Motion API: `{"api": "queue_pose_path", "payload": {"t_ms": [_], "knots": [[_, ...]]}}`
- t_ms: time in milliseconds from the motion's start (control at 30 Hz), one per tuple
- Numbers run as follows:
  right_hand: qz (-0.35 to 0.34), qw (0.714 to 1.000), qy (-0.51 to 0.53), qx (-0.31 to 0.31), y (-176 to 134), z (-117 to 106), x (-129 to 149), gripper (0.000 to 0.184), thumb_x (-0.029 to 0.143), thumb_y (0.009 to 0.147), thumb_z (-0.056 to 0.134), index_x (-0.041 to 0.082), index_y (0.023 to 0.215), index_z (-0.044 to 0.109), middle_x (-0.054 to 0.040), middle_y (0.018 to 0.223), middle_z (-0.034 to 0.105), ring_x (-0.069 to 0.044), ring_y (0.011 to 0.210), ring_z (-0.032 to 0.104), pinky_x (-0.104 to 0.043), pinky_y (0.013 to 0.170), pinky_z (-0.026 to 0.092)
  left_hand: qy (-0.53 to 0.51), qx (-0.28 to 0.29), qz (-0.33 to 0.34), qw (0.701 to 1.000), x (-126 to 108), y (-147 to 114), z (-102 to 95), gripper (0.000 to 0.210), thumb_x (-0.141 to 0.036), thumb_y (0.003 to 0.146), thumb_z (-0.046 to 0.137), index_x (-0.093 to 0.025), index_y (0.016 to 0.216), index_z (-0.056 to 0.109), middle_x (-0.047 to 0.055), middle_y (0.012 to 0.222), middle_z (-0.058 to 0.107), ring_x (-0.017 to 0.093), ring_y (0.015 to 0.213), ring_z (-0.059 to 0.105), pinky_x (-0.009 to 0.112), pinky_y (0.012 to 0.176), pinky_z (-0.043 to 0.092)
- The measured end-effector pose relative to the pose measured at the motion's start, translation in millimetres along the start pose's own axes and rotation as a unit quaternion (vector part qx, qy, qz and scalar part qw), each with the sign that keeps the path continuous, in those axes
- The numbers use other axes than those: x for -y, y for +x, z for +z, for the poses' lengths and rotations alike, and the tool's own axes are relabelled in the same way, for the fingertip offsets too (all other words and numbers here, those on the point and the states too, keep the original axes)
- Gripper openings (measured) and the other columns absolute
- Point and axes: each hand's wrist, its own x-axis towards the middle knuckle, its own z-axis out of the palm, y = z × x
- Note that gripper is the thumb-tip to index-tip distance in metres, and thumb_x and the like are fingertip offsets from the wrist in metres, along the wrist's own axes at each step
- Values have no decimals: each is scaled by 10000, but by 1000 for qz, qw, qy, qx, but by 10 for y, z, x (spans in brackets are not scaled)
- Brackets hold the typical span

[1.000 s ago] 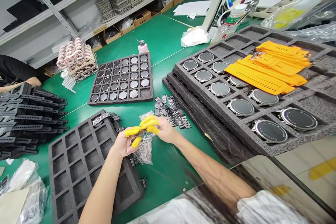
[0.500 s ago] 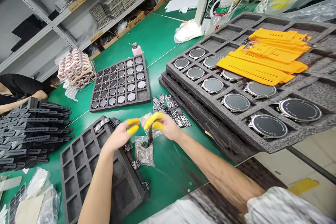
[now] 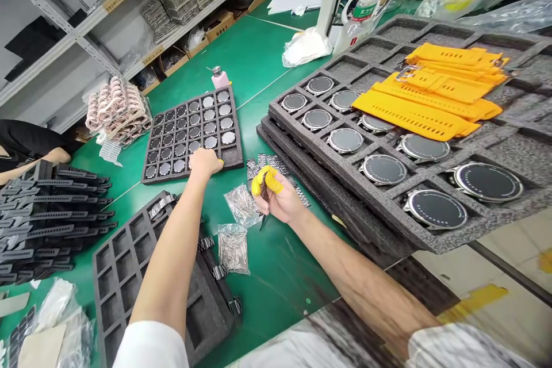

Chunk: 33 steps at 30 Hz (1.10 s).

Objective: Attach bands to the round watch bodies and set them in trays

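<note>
My left hand [image 3: 205, 162] reaches forward to the near edge of a dark foam tray [image 3: 235, 156] filled with small watch faces; its fingers curl over a face in the front row, and I cannot tell whether it grips one. My right hand [image 3: 275, 198], with yellow finger cots, is closed on a short dark metal watch band piece [image 3: 263, 207] above the green table. Two small clear bags of metal pins [image 3: 233, 247] lie between my arms. Loose metal band pieces [image 3: 280, 169] lie just beyond my right hand.
An empty foam tray [image 3: 129, 264] sits under my left arm. Stacked trays of large watch faces [image 3: 383, 169] with orange straps [image 3: 435, 100] fill the right. Black straps [image 3: 47, 213] are piled at left beside another person's arm [image 3: 30, 164]. Pink straps [image 3: 116, 106] and a pink bottle [image 3: 219, 77] stand farther back.
My left hand left the bag of pins and reached forward to the small watch-face tray. My right hand drew slightly right, keeping the dark band piece.
</note>
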Motion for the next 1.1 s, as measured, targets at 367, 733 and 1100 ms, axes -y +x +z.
{"api": "queue_pose_path", "payload": {"t_ms": [367,733,1100], "knots": [[95,994,-44,30,-56,74,-289,522,650,843,824,184,857,590,12,675,675,-67,403,428,-202,390,299,-433,27,40,900,434,-1008,-112,247,-387,1053,513,-180,1185,489,153,1148,754,202,863,797,407,852,663],[170,977,-120,46,-208,198,-534,389,483,825,856,155,788,650,2,577,677,-59,362,396,-206,384,261,-393,-83,316,860,573,-1796,527,564,-16,903,495,-259,1397,616,97,1370,660,235,1302,629,423,1134,525],[173,974,-143,28,-201,181,-537,398,486,802,856,155,745,643,2,553,665,-55,351,381,-194,362,238,-354,-100,324,872,597,-1807,509,696,35,855,435,-264,1464,592,92,1392,647,217,1292,637,372,1116,540]]}}
